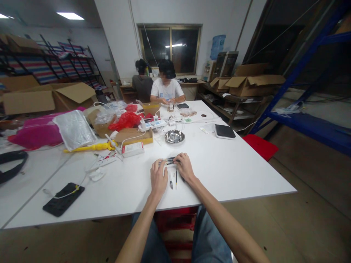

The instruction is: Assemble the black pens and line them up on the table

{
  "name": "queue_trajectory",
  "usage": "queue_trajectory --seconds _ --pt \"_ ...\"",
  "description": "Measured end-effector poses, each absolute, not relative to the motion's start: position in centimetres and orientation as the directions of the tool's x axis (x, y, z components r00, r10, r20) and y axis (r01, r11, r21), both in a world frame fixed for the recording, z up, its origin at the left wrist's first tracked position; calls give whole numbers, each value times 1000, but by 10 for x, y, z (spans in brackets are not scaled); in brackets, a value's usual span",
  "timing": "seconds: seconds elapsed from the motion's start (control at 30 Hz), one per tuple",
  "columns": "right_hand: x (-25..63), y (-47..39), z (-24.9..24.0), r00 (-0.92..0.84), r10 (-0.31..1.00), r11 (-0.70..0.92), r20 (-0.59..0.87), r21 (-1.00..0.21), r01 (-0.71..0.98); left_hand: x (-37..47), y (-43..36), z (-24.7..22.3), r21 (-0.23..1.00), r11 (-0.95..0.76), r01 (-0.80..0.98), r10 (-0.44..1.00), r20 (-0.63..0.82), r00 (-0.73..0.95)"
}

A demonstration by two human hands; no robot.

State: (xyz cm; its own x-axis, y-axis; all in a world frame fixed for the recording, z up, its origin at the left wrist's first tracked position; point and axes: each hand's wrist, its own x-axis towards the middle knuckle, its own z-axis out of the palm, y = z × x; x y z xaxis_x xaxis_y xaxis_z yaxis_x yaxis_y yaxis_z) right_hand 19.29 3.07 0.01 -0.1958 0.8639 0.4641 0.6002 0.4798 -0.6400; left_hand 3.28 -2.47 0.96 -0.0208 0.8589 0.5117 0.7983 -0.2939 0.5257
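Several dark pens (170,160) lie crosswise between my two hands on the white table (227,168). My left hand (158,177) has its fingers around the left end of the pens. At their right end, my right hand (184,166) has its fingers bent around them. Just below the bundle, between my wrists, lie a pen part with a clear and black barrel (171,181), a thin dark refill with a yellow end (176,179) and a tiny dark piece (173,175). Fingertips of both hands are partly hidden.
A round steel dish (174,136) stands beyond my hands. To the left are a white box (132,149), a power strip (153,124), red plastic bags (126,120) and a black phone (63,199). A black-topped device (225,131) lies right. Two people sit at the back.
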Motion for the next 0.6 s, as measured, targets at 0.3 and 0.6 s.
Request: queue_trajectory --seconds 0.3,0.6 --pt "196 32 -2 -46 930 354 365 -854 381 21 1 14 303 -405 863 849 475 231" --pt "195 31 -2 -199 888 458 414 -763 456 21 10 6 271 -239 932 932 335 142"
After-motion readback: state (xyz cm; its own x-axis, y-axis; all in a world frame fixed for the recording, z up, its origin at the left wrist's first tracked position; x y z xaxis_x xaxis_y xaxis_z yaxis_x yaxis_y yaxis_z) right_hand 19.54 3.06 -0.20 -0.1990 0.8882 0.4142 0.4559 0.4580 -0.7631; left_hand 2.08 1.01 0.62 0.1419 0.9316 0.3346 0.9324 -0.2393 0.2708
